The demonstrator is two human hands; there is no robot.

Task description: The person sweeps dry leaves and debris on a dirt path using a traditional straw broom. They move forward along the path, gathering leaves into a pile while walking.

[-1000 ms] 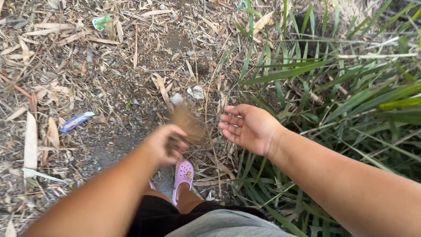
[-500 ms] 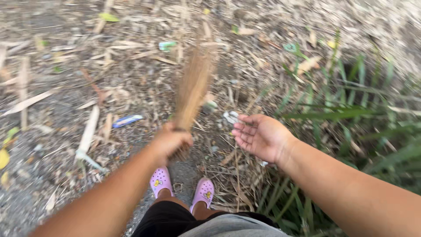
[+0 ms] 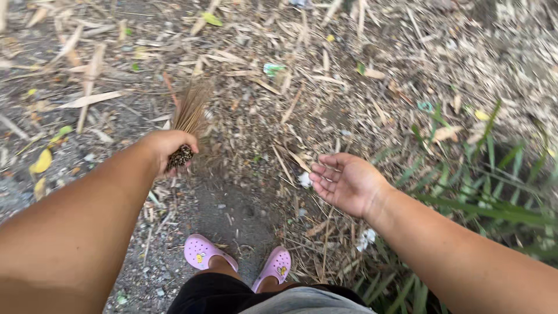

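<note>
Gripping a stick broom [image 3: 189,119] by its bound end, the left hand [image 3: 165,148] points the bristles away over the ground [image 3: 244,203]; the right hand [image 3: 349,183] hangs open, empty. Dry leaves and scraps lie everywhere, so sweeping looks barely begun.

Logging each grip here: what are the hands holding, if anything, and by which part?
The left hand grips a stick broom by its bound butt end, bristles fanning away. The right hand is open, palm up, holding nothing.
</note>
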